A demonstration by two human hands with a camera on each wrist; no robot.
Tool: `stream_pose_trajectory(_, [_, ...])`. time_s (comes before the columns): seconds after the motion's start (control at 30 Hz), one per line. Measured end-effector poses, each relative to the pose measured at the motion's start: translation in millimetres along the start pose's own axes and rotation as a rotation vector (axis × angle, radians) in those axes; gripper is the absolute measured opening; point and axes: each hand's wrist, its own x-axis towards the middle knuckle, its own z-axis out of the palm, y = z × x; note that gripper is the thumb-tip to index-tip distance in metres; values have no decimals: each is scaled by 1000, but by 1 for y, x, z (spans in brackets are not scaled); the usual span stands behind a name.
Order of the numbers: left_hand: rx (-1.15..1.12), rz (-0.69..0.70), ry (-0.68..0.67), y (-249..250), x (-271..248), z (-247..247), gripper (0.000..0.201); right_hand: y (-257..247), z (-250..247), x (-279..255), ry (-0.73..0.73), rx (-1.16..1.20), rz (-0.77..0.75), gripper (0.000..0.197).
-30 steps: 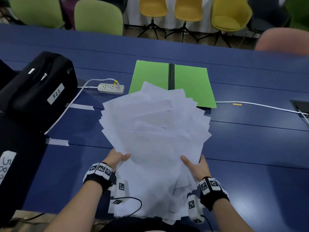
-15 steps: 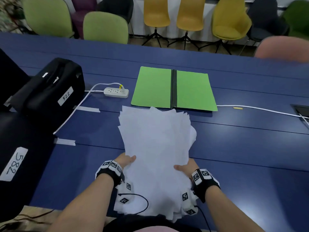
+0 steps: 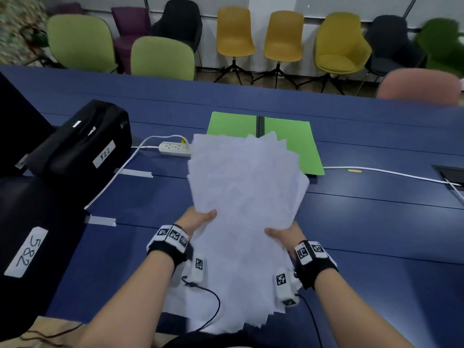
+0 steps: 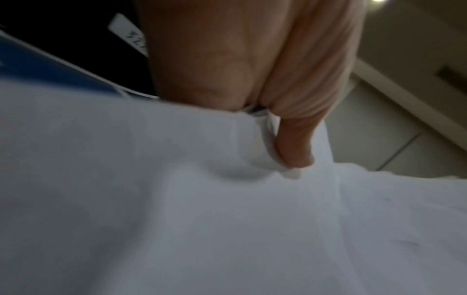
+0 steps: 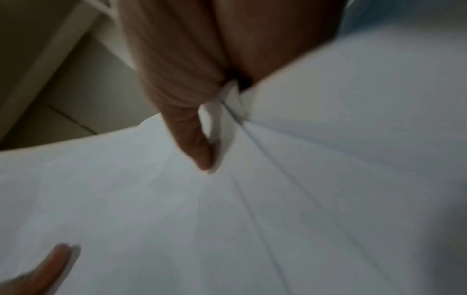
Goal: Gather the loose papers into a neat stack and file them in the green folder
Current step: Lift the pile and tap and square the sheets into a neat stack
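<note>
A thick sheaf of white papers is held up off the blue table, its far edges still fanned out unevenly. My left hand grips its left side, thumb on top. My right hand grips its right side the same way. In the left wrist view my left thumb presses into the papers. In the right wrist view my right thumb pinches the papers. The green folder lies open on the table behind the sheaf, partly hidden by it.
A white power strip and its cable lie left of the folder. Black cases labelled 522 and 582 stand at the left. A white cable runs right to a table hatch. Chairs line the far side.
The widely fanned sheaf has been drawn narrower between my hands. It dipped toward the table, and now it is raised with its far end tilted up, covering part of the folder.
</note>
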Motion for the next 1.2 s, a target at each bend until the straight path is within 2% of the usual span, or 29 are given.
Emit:
stream_pose_trajectory(0.07, [23, 107, 27, 27, 4, 17, 51, -26, 1, 7, 139, -5, -49, 59])
stream_pose_trajectory(0.17, [-96, 277, 63, 81, 4, 25, 51, -84, -9, 2, 222, 217, -216, 57])
stream_pose_trajectory(0.23, [-179, 337, 53, 113, 0, 28, 67, -118, -22, -4, 233, 331, -344, 67])
stream_pose_trajectory(0.3, [-180, 371, 30, 131, -4, 27, 61, -141, -30, -15, 189, 290, -395, 74])
stream_pose_trajectory(0.33, [-161, 369, 9, 133, -5, 25, 54, -145, -31, -19, 171, 240, -398, 70])
stream_pose_trajectory(0.37, [-144, 365, -12, 131, -3, 21, 49, -146, -32, -22, 186, 196, -379, 64])
stream_pose_trajectory(0.43, [-117, 325, 29, 115, 5, 13, 53, -136, -31, -22, 253, 147, -281, 63])
stream_pose_trajectory(0.53, [-168, 197, 141, 76, 20, 9, 83, -105, -20, -15, 152, -25, -37, 63])
stream_pose_trajectory(0.57, [-186, 177, 143, 67, 21, 10, 89, -96, -17, -12, 136, -62, -23, 60])
stream_pose_trajectory(0.63, [-201, 156, 179, 58, 21, 13, 78, -81, -12, 0, 149, -43, -64, 55])
stream_pose_trajectory(0.7, [-166, 157, 212, 60, 17, 15, 60, -78, -6, 3, 197, -1, -127, 60])
stream_pose_trajectory(0.8, [-188, 222, 207, 73, 14, 21, 57, -88, -6, 9, 219, 137, -206, 64])
stream_pose_trajectory(0.9, [-220, 298, 166, 95, 4, 31, 54, -115, -11, -3, 225, 384, -251, 57])
stream_pose_trajectory(0.97, [-201, 333, 150, 108, 2, 32, 44, -129, -16, -8, 237, 426, -354, 63])
stream_pose_trajectory(1.0, [-206, 356, 122, 111, 2, 31, 31, -132, -19, -5, 241, 435, -399, 64])
stream_pose_trajectory(1.07, [-233, 368, 79, 107, 10, 25, 20, -133, -22, -1, 223, 361, -441, 62])
stream_pose_trajectory(1.13, [-184, 309, 84, 98, 14, 24, 39, -123, -23, 4, 234, 165, -365, 61])
stream_pose_trajectory(1.2, [-152, 252, 107, 89, 20, 27, 56, -110, -21, 7, 247, 134, -394, 49])
